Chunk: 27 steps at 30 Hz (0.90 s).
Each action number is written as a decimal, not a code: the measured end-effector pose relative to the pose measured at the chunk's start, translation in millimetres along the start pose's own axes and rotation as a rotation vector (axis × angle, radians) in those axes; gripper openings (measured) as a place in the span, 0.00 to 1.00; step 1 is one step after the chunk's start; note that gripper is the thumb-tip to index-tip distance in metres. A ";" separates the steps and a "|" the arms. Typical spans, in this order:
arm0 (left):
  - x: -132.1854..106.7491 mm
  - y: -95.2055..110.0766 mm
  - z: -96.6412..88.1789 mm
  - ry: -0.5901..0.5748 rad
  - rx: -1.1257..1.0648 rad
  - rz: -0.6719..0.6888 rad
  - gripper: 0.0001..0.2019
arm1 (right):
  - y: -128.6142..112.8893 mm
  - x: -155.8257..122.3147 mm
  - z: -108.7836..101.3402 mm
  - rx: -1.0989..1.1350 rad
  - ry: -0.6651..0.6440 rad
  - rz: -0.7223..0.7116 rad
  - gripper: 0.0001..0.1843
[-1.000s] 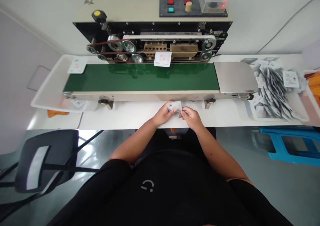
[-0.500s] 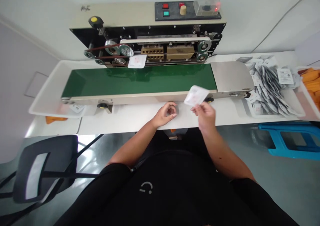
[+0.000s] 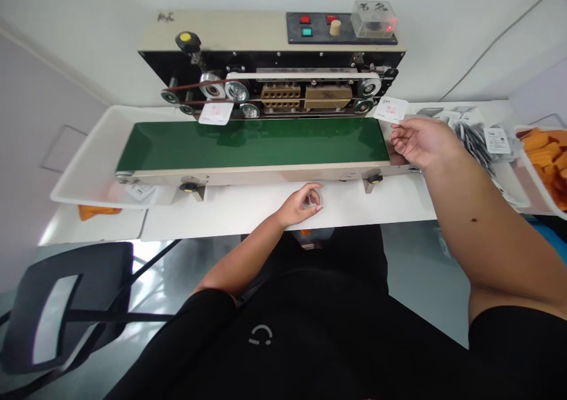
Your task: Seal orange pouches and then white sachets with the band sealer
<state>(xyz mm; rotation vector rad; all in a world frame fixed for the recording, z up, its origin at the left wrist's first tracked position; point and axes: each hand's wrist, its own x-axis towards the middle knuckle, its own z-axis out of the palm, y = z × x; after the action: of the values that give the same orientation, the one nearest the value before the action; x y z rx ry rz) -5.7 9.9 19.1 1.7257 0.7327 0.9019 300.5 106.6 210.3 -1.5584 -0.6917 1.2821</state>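
Note:
My right hand (image 3: 419, 140) pinches the near edge of a small white sachet (image 3: 391, 110) with red print. It holds the sachet flat at the right end of the band sealer (image 3: 274, 63), beside the right-hand rollers. Resting on the white table, my left hand (image 3: 302, 204) is loosely curled, with a gap between thumb and fingers and nothing visible in it. A second white sachet (image 3: 216, 113) sticks out from under the sealer's left rollers, above the green conveyor belt (image 3: 252, 146).
At right, a bin (image 3: 511, 198) holds many grey-and-white sachets, with orange pieces (image 3: 549, 155) in another bin beyond. A white tray (image 3: 84, 172) stands under the belt's left end. A black chair (image 3: 66, 305) is at lower left.
My right hand has carried its sachet up and right, from before the belt to the sealer's right end. The other sachet has travelled left along the sealer. My left hand stays put.

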 end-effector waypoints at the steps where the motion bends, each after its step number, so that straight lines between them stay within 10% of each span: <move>1: -0.2 1.0 0.2 -0.001 0.005 -0.002 0.26 | -0.1 0.9 2.0 -0.015 0.001 0.006 0.13; 20: -0.9 2.4 1.6 0.007 0.041 -0.033 0.23 | -4.5 7.3 74.4 -0.202 -0.255 0.014 0.10; 27: -1.9 5.2 0.9 0.031 0.042 -0.039 0.22 | 15.3 -36.4 62.6 -0.207 -0.276 -0.173 0.12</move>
<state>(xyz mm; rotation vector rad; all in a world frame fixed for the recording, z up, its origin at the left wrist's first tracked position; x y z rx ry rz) -5.7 6.4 23.4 1.7319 0.8084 0.8936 228.6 89.2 212.1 -1.4599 -1.1412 1.3397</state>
